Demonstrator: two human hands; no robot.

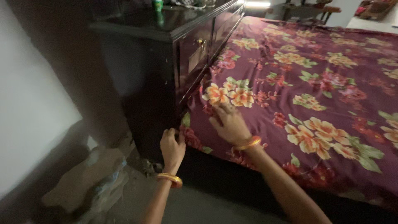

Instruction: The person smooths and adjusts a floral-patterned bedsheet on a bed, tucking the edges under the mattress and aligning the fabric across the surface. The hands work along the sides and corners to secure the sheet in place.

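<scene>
Bedsheet [315, 83]: maroon cloth printed with orange, pink and cream flowers and green leaves; it covers the whole bed and runs from under my palm to the far end of the mattress.
Headboard cabinet [166, 66]: dark glossy wooden unit at the head of the bed, its panelled face meeting the sheet along one long edge; small items stand on its top, too dim to name.
Wall [29, 103]: pale surface to the left of the cabinet.
Sheet corner [188, 128]: the near corner, right at the foot of the cabinet, lies between my two hands.
Right hand [230, 122]: laid flat and open on top of the sheet just beside that corner, fingers spread toward the cabinet, pressing the cloth and gripping nothing.
Left hand [172, 147]: lower down at the mattress edge, fingers curled round the hanging hem of the corner; how tightly, I cannot tell.
Bangles [247, 144]: orange-gold bands, one on each wrist.
</scene>
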